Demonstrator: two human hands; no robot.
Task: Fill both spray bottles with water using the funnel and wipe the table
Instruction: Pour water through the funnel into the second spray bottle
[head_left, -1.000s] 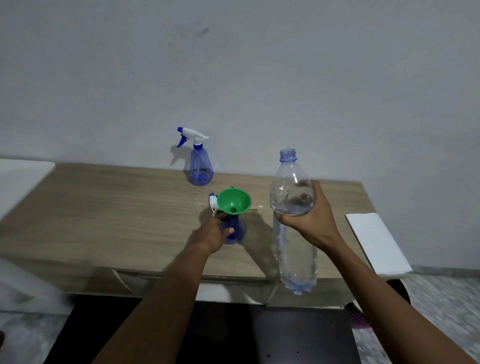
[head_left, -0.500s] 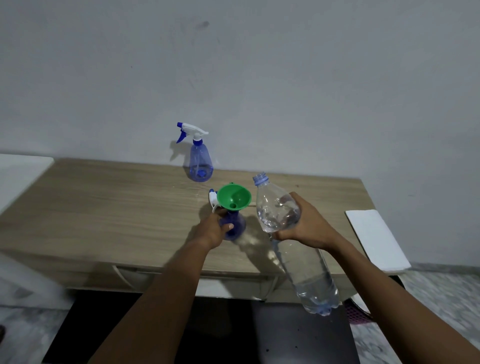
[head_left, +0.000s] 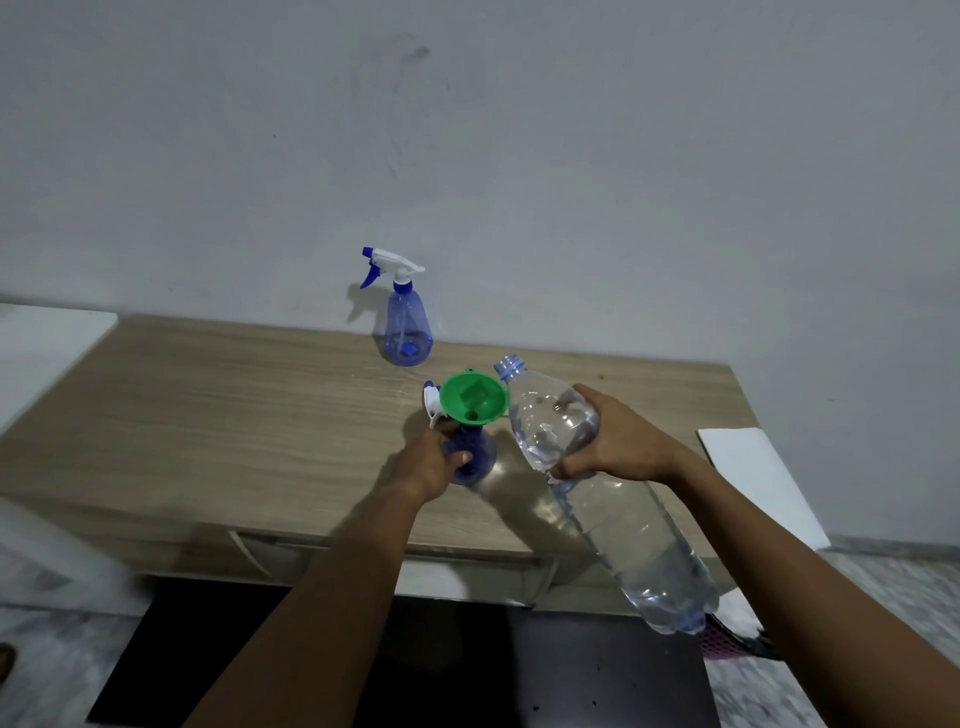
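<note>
Near spray bottle (head_left: 470, 457): blue, uncapped, upright on the wooden table (head_left: 208, 415) w/ green funnel (head_left: 472, 400) seated in its neck; left hand (head_left: 431, 462) wrapped around its body, steadying it.
Water bottle (head_left: 587, 483): large clear plastic, cap off, tipped so its mouth sits right at the funnel's rim; right hand (head_left: 618, 441) clamped around the upper body, the base hanging out past the table edge toward the person.
Pour: no stream visible in the funnel; water level in the near spray bottle can't be read behind the fingers.
Progress: early, by the look of it — funnel placed, pour about to start or barely begun; first fill not shown done.
Left to do: finish this fill, refit its sprayer, fill the 2nd bottle, wipe the table.
Loose sprayer head (head_left: 431, 402): white/blue, lying on the table just behind the left hand, touching or nearly touching the funnel.
2nd spray bottle (head_left: 408, 322): beyond the funnel near the wall, well clear of both hands, sprayer on; looks mostly empty, hard to be sure.
White cloth (head_left: 753, 478): flat at the table end, outboard of the right hand, likely for the wipe.
In the way: nothing btwn mouth and funnel; funnel is narrow, so a heavy tilt could slop water onto the table.
</note>
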